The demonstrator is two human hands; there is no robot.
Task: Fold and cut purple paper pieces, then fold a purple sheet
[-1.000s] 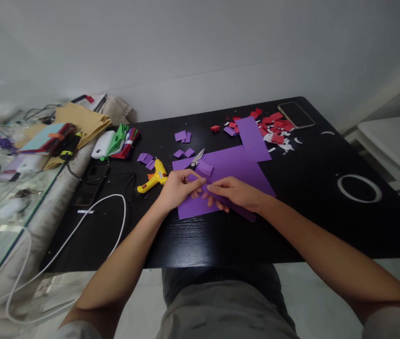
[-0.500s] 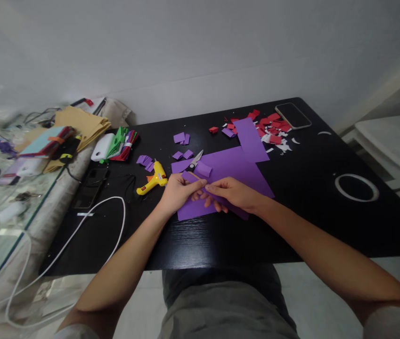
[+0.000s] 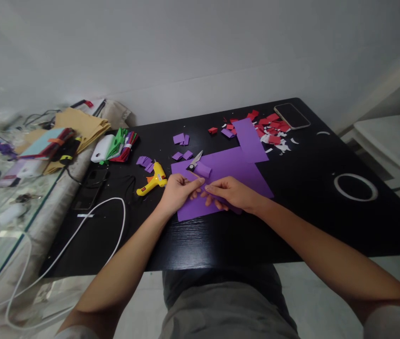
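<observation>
A strip of purple paper (image 3: 203,188) is pinched between my two hands, over a larger purple sheet (image 3: 252,174). My left hand (image 3: 177,194) grips it with thumb and fingers. My right hand (image 3: 234,192) holds the same strip from the other side, thumb against forefinger. Fingers hide much of the strip, and it blends with the sheet below. Just beyond my hands, small scissors (image 3: 195,161) lie partly open beside a curled purple piece (image 3: 204,170) on the sheet. A yellow glue gun (image 3: 155,179) rests left of my left hand.
Purple cut pieces (image 3: 145,162) lie near the glue gun. A purple rectangle (image 3: 251,140) overlaps the sheet's far edge, by red and white scraps (image 3: 273,129). A phone (image 3: 292,116), a white ring (image 3: 355,187), a white cable (image 3: 124,214) and a dark phone (image 3: 91,189) surround the work.
Less of the purple strip shows: its upper-left end no longer sticks out above my left hand, and its lower end beneath my right hand has drawn up slightly. Both hands stay nearly in place.
</observation>
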